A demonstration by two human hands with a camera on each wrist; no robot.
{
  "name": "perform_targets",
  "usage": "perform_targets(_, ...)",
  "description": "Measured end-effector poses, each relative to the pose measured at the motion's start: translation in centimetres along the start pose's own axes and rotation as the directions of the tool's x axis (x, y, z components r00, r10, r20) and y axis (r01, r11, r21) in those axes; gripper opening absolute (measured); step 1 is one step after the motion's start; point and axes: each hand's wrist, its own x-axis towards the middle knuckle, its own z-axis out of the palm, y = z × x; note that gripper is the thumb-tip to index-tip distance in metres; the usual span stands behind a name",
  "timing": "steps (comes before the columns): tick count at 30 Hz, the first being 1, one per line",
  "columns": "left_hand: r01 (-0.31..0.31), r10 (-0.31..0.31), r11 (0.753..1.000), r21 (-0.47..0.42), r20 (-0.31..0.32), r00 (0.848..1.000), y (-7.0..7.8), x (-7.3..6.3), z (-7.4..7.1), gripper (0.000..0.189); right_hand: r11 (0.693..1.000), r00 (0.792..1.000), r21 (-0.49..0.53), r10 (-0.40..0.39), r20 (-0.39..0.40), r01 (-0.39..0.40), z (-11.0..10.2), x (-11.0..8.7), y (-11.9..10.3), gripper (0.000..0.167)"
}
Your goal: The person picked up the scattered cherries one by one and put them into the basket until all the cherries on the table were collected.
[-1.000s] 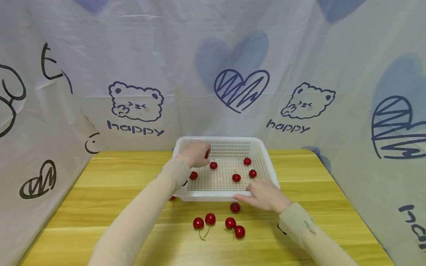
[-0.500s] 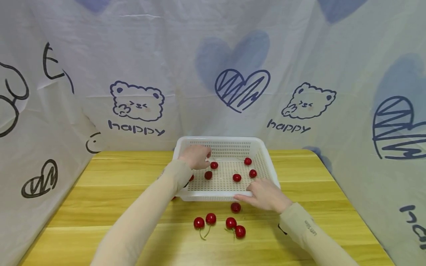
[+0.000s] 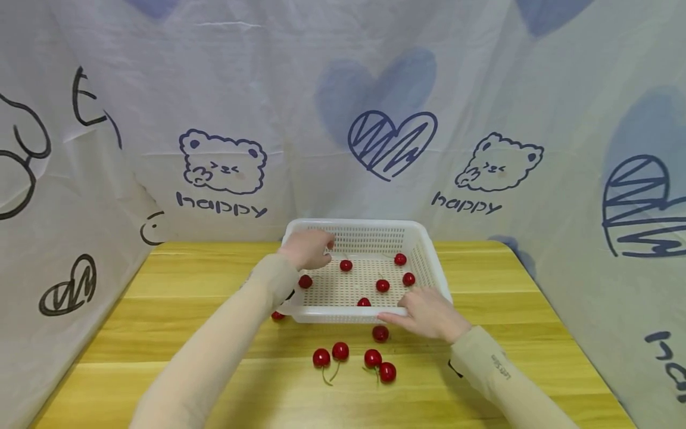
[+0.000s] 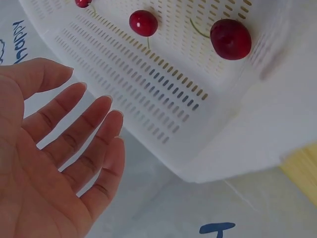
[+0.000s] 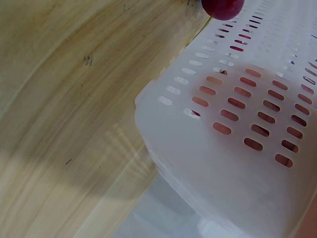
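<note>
Clearly spread left fingers (image 4: 74,134) empty, right hand (image 3: 431,314) seemingly touching basket (image 3: 423,238)

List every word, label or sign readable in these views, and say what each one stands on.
"happy" under the left bear drawing on the backdrop cloth.
"happy" under the right bear drawing on the same cloth.
Small vertical print on the right sleeve: too small to read.
Partial dark letters at the cloth's left and right edges: cut off, not readable.
White basket and cherries: no text.
</note>
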Motion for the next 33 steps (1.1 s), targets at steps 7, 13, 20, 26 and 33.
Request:
perform_targets(7, -0.004, 0.002, 0.999, -0.038, -0.037, 0.999, -1.1, -1.1, -0.6, 0.029, 1.0, 1.0, 0.027, -0.003, 0.006, 0.003, 0.1, 0.0, 0.1, 0.055)
perform_targets(13, -0.009, 0.004, 0.997, -0.075, -0.062, 0.998, -2.2, -2.2, -0.8, 0.028, 1.0, 1.0, 0.028, 0.008, 0.01, -0.008, 0.1, 0.0, 0.0, 0.054)
perform_targets(20, -0.02, 0.009, 0.997, -0.077, -0.146, 0.989, -3.6, -3.8, -0.7, 0.026, 1.0, 1.0, 0.023, 0.008, 0.014, -0.008, 0.1, 0.0, -0.1, 0.056)
perform_targets(26, 0.007, -0.026, 0.996, -0.092, -0.211, 0.977, -5.0, -5.8, -0.6, 0.024, 1.0, 1.0, 0.018, 0.0, 0.01, -0.001, 0.0, 0.0, -0.1, 0.057)
perform_targets(33, 0.06, -0.102, 0.987, -0.148, -0.295, 0.95, -6.6, -8.0, 0.5, 0.034, 1.0, 1.0, 0.025, 0.008, 0.02, -0.009, 0.1, 0.1, -0.1, 0.058)
